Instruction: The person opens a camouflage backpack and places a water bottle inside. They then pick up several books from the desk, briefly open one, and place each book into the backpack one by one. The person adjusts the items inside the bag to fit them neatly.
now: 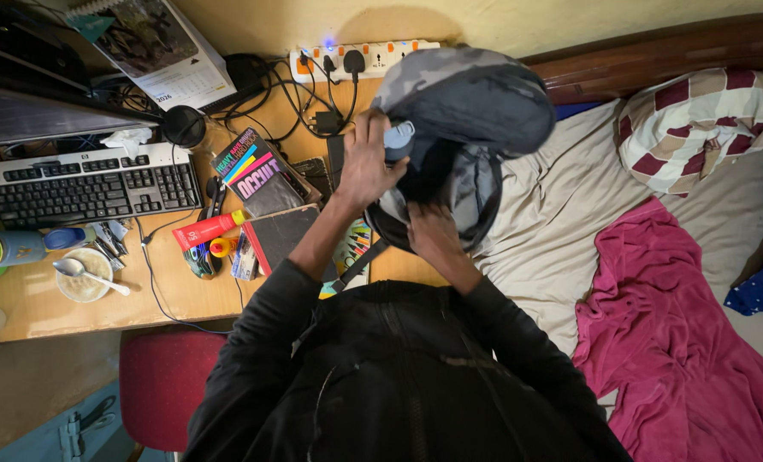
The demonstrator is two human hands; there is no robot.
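Note:
A grey and dark blue backpack (476, 103) stands open at the desk's right end, against the bed. My left hand (366, 162) is raised at its opening, fingers closed around a light blue object (399, 139) that looks like a bottle top. My right hand (433, 231) grips the lower front edge of the backpack's opening. Both arms wear black sleeves. The inside of the bag is dark and its contents are hidden.
On the wooden desk (185, 295) lie books (257, 175), a red tube (208, 229), a keyboard (91, 181) and a bowl with a spoon (84, 274). A power strip (360, 58) with cables sits by the wall. A bed with a pink blanket (681, 334) and striped pillow (698, 120) lies right. A red chair (161, 381) is below.

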